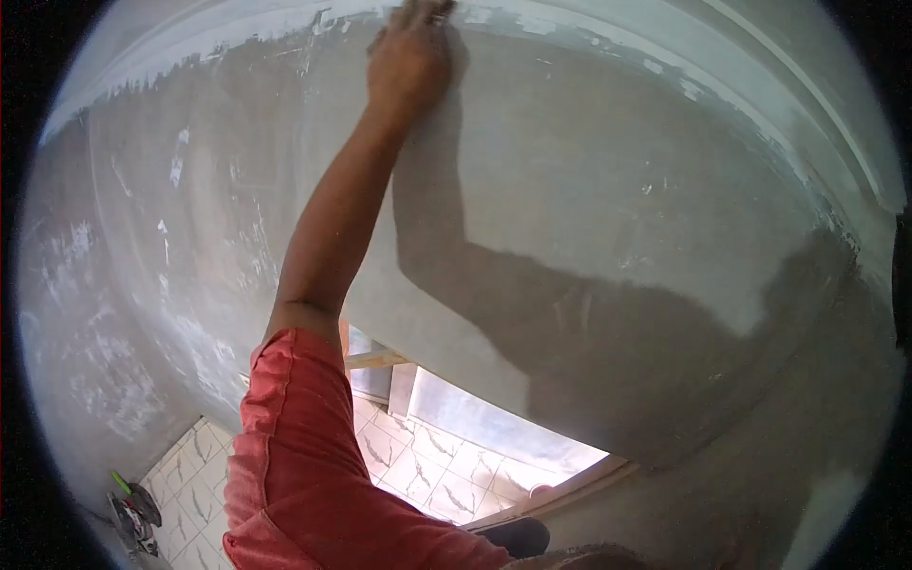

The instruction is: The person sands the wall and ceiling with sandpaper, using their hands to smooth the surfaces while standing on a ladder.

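My left hand [410,59] is raised against the top of the grey plastered wall [570,171], at the white, patchy strip below the ceiling edge. Its fingers look curled, and a small dark bit shows by the fingertips at the upper edge of the view. What they hold is too hidden to name. Below the hand, the bare forearm runs down to a red sleeve [304,456]. My right hand is out of view. A shadow of the raised arm and body falls across the wall.
A white moulding [798,76] curves along the ceiling. Below the wall, an opening shows white veined floor tiles [432,465] and a wooden frame edge [560,489]. Dark items with a green piece [121,483] lie on the floor at lower left.
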The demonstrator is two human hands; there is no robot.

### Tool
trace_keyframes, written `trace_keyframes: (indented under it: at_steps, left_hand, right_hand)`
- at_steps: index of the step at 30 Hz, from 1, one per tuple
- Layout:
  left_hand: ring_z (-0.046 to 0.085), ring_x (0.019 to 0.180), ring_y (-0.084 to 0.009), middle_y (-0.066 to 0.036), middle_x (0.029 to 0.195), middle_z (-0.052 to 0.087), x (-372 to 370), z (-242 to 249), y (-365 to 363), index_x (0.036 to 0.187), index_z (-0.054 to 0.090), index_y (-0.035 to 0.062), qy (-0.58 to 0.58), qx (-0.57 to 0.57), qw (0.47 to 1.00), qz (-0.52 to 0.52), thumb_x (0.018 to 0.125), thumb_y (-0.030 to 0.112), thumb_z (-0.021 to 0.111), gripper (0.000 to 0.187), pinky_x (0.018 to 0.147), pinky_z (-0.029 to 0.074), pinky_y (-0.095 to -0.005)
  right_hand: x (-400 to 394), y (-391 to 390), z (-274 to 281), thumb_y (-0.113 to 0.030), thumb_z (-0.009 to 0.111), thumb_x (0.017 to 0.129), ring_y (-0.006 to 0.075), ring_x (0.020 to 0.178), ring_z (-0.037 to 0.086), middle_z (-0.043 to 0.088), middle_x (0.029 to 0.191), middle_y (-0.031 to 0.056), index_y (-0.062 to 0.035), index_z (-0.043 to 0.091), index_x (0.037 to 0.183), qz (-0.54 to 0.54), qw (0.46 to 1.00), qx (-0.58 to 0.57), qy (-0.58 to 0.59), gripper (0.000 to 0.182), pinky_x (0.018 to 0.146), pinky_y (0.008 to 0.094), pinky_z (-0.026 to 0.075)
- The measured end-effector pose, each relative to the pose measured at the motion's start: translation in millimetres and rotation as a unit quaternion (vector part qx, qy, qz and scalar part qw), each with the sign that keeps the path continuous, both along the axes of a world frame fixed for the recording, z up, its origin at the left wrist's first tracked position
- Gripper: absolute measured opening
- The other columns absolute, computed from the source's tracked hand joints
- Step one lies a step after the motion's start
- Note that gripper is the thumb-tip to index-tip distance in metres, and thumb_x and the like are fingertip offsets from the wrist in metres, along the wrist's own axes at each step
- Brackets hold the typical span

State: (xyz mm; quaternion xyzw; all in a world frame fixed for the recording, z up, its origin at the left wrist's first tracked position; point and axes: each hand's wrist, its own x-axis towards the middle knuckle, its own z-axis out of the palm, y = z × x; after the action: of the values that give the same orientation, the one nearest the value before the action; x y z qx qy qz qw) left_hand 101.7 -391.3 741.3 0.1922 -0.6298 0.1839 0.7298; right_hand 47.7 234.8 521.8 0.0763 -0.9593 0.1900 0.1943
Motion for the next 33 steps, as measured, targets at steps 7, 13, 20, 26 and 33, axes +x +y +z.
trace_keyframes:
  at_steps: [7, 13, 20, 26, 33]
  left_hand:
    - [0.039, 0.134, -0.0481, -0.024, 0.146, 0.042, -50.2, -16.2, 6.0, 0.133, 0.053, 0.0001, 0.022, -0.041, 0.998, 0.038, 0.097, 0.020, 0.045, 0.042, 0.110, 0.032, -0.0535]
    - [0.039, 0.135, -0.0421, -0.025, 0.144, 0.043, -49.4, 1.2, 94.7, 0.134, 0.051, 0.0013, 0.062, 0.078, 0.994, -0.036, 0.094, 0.017, 0.048, 0.043, 0.111, 0.030, -0.0550]
    - [0.039, 0.136, -0.0425, -0.028, 0.144, 0.043, -122.8, -7.5, 122.9, 0.136, 0.046, -0.0096, 0.098, -0.006, 0.990, -0.104, 0.090, 0.018, 0.052, 0.054, 0.112, 0.031, -0.0485]
    - [0.046, 0.130, -0.0436, -0.027, 0.138, 0.049, -154.0, -72.6, 251.6, 0.128, 0.053, -0.0060, -0.088, -0.179, 0.905, -0.376, 0.089, 0.014, 0.059, 0.045, 0.108, 0.039, -0.0501]
    - [0.066, 0.100, -0.0288, -0.016, 0.111, 0.065, -84.7, -119.0, 239.2, 0.123, 0.056, -0.0013, -0.411, 0.017, 0.639, -0.650, 0.100, 0.015, 0.050, 0.028, 0.086, 0.053, -0.0363]
  right_hand:
    - [-0.8, 3.0, -3.1, -0.042, 0.055, 0.099, 0.0225, 0.144, 0.026, 0.026, 0.159, 0.0126, -0.0108, 0.020, 0.154, -0.005, 1.000, 0.003, -0.017, 0.072, 0.118, 0.0376, 0.022]
    - [-5.3, 0.7, -6.1, -0.040, 0.055, 0.097, 0.0246, 0.141, 0.031, 0.033, 0.153, 0.0141, -0.0086, 0.028, 0.149, -0.005, 1.000, -0.015, 0.017, 0.067, 0.115, 0.0403, 0.026]
    - [-9.6, 6.5, -10.0, -0.038, 0.056, 0.095, 0.0271, 0.137, 0.037, 0.041, 0.147, 0.0159, -0.0060, 0.037, 0.144, 0.001, 0.999, -0.029, 0.046, 0.061, 0.111, 0.0435, 0.031]
    - [-13.3, 16.6, -18.6, -0.036, 0.056, 0.094, 0.0293, 0.134, 0.042, 0.048, 0.141, 0.0174, -0.0038, 0.045, 0.140, 0.001, 0.994, -0.057, 0.091, 0.057, 0.108, 0.0462, 0.035]
    - [-72.7, -22.8, -7.8, -0.040, 0.056, 0.092, 0.0317, 0.132, 0.046, 0.052, 0.140, 0.0193, 0.0004, 0.053, 0.135, 0.138, 0.946, -0.166, 0.242, 0.059, 0.109, 0.0470, 0.035]
